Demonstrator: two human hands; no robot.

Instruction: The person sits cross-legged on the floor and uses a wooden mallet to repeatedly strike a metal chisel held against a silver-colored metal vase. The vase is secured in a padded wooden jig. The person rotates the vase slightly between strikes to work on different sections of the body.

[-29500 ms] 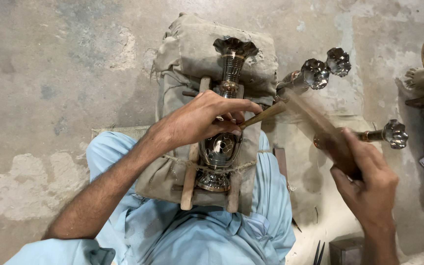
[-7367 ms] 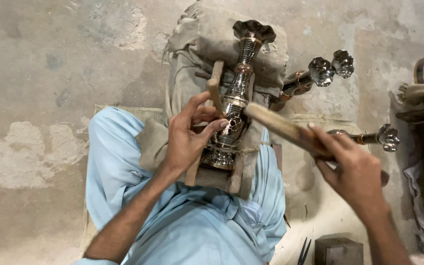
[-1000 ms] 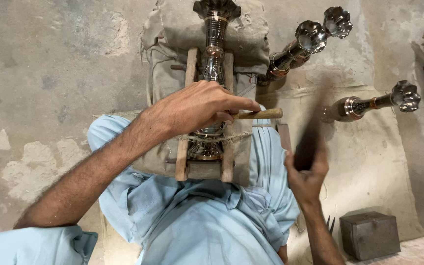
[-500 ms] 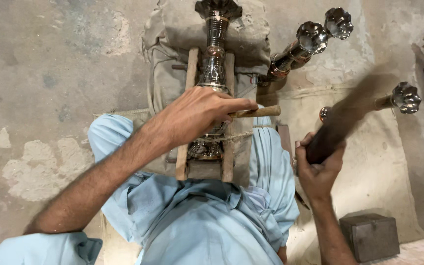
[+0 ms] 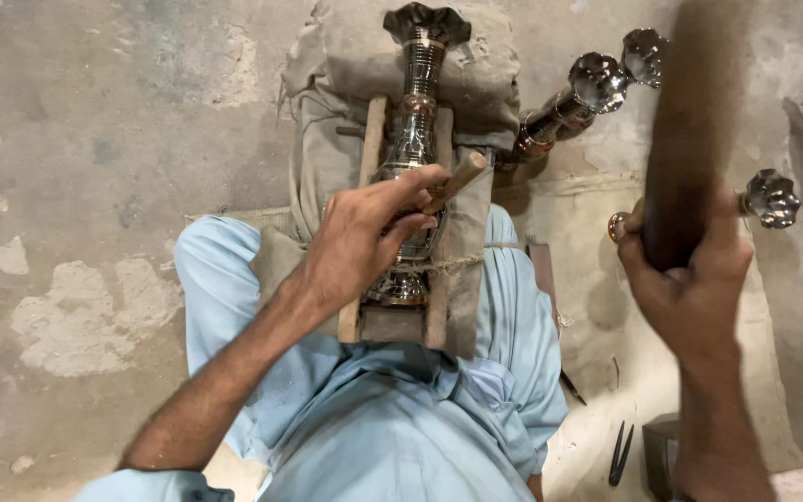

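Observation:
A shiny metal vase lies lengthwise in a wooden cradle on a cloth-covered block over my lap. My left hand rests on the vase's belly and grips a wooden-handled chisel with its tip against the metal. My right hand is raised at the right, closed around a dark wooden mallet that points upward and is blurred by motion.
Three more metal vases lie on the cloth at the right: two leaning together and one partly behind the mallet. Small dark tools and a block sit on the floor at the lower right. Bare concrete floor spreads to the left.
My right hand has lifted the mallet from low beside my lap up to a high, nearly vertical position. My left hand and the chisel have stayed on the vase.

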